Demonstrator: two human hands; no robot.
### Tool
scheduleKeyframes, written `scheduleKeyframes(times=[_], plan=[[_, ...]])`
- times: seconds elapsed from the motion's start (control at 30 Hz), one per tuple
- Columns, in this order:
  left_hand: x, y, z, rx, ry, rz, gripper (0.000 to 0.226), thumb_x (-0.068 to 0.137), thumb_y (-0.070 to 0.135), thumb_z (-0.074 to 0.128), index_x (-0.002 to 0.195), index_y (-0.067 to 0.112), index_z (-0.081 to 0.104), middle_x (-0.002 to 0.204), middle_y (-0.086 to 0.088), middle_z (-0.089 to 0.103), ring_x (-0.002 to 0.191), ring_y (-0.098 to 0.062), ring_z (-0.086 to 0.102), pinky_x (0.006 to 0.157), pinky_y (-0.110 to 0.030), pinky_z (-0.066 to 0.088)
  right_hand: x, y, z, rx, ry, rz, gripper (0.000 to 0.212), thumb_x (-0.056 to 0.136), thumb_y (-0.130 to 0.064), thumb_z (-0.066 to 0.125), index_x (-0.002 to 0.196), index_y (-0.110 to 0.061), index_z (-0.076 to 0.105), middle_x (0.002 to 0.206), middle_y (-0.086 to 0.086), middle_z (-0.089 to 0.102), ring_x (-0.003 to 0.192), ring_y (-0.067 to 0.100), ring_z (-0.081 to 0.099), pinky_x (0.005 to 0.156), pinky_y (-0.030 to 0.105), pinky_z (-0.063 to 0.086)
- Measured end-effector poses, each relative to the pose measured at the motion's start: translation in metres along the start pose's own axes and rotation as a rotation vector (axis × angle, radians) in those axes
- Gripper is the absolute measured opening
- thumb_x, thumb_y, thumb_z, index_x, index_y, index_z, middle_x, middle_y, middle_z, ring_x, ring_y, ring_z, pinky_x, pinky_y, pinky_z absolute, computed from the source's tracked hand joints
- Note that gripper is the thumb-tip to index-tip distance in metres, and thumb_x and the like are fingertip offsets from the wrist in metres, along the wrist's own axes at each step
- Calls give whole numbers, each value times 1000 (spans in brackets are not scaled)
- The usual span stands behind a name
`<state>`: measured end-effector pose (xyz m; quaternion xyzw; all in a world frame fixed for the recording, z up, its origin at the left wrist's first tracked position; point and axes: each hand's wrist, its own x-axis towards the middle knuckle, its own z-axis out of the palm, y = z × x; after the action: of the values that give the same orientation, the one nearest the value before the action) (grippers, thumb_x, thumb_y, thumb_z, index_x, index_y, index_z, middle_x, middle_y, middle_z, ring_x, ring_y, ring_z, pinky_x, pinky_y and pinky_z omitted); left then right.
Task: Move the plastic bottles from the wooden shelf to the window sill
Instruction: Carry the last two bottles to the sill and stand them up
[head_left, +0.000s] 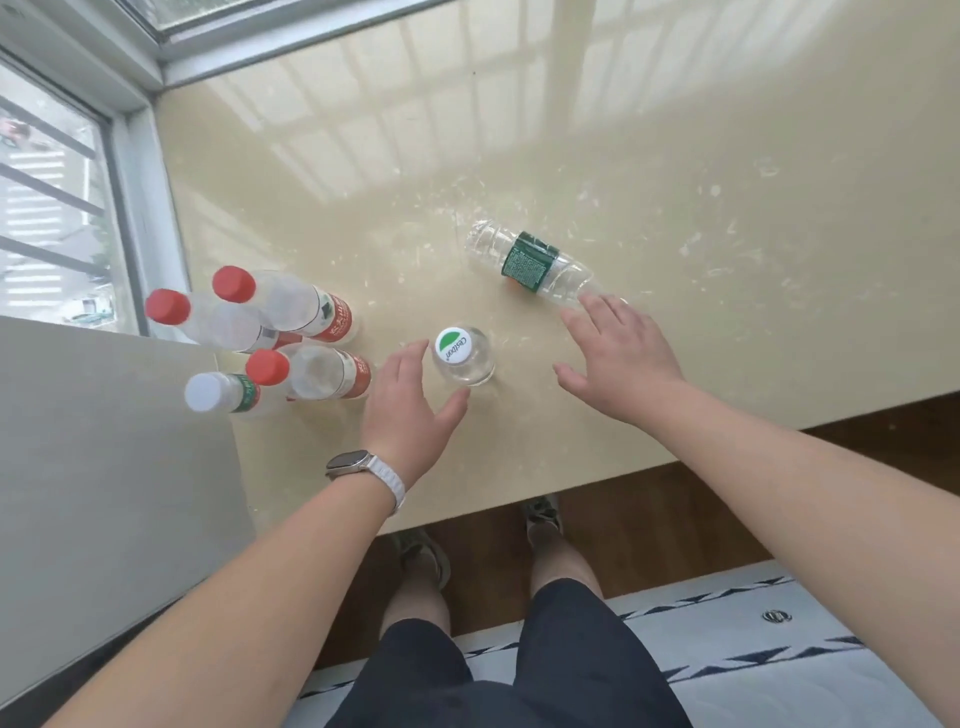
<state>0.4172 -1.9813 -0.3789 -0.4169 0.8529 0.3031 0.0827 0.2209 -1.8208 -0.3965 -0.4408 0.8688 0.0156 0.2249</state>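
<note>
Bottles stand clustered on the window sill (675, 156); one upright bottle (464, 357) sits between the spread left hand (410, 400) and spread right hand (618, 353), another bottle (530, 265) lies sideways.

The glossy beige stone window sill (519, 156) carries four upright clear plastic bottles (270, 332) clustered at its left end, a lone upright clear bottle with a green-and-white cap (462, 356) nearby, and a green-labelled clear bottle (530, 265) lying on its side.

Barred window (47, 208) (daylit), wooden floor (649, 525), patterned rug (753, 649).
</note>
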Motion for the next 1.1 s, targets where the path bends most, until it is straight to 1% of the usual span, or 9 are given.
scheduleKeyframes(times=[0.2,0.33,0.5,0.6,0.7,0.73,0.8,0.9,1.1], plan=[[11,13,16,-193,2,-110,66,82,40,78,136,17,48,127,2,54,121,-16,50,103,-32,40,48,21,3,51,38,38,77,85,-45,64,149,-15,32,153,11,35,139,31,31,109,43,31],[19,17,26,-304,19,-175,61,77,44,82,128,25,53,111,19,56,106,-4,54,90,-19,40,71,26,12,126,-5,97,82,87,-44,64,152,-16,24,152,10,34,135,32,35,107,43,34],[22,17,31,-347,30,-204,64,74,44,83,127,25,52,113,14,62,104,-7,58,90,-24,46,75,23,21,250,-34,165,73,89,-33,63,150,-19,26,140,14,43,118,38,50,92,44,43],[22,17,29,-334,24,-245,61,74,41,84,123,24,52,98,23,56,92,-5,55,79,-19,40,70,23,23,333,-47,219,72,88,-32,62,150,-21,27,137,13,44,115,38,53,88,44,46],[21,11,30,-351,42,-274,58,71,45,85,116,22,57,89,21,58,85,-3,58,67,-7,39,62,21,23,373,-5,215,70,85,-32,64,146,-21,33,137,11,45,114,38,54,87,44,47],[19,11,29,-366,49,-280,62,70,47,84,119,20,57,92,18,61,87,-3,60,71,-7,41,59,20,21,382,18,215,68,85,-32,65,145,-20,35,138,10,45,113,37,54,87,44,47],[15,8,29,-428,62,-290,74,67,52,82,128,21,55,107,12,65,99,-9,63,87,-21,50,51,17,18,416,60,215,65,84,-32,66,142,-19,39,138,8,46,113,34,55,87,42,47],[0,3,25,-483,71,-308,65,67,48,84,122,29,56,110,14,66,104,-11,64,94,-35,53,35,9,12,507,106,187,63,83,-32,70,138,-17,42,135,5,50,110,29,58,88,41,49],[-39,-16,9,-512,100,-342,60,71,41,86,119,39,50,104,28,57,104,-13,62,92,-31,49,2,-11,-1,564,163,108,59,81,-32,76,133,-17,51,122,5,53,102,24,60,84,36,49]])
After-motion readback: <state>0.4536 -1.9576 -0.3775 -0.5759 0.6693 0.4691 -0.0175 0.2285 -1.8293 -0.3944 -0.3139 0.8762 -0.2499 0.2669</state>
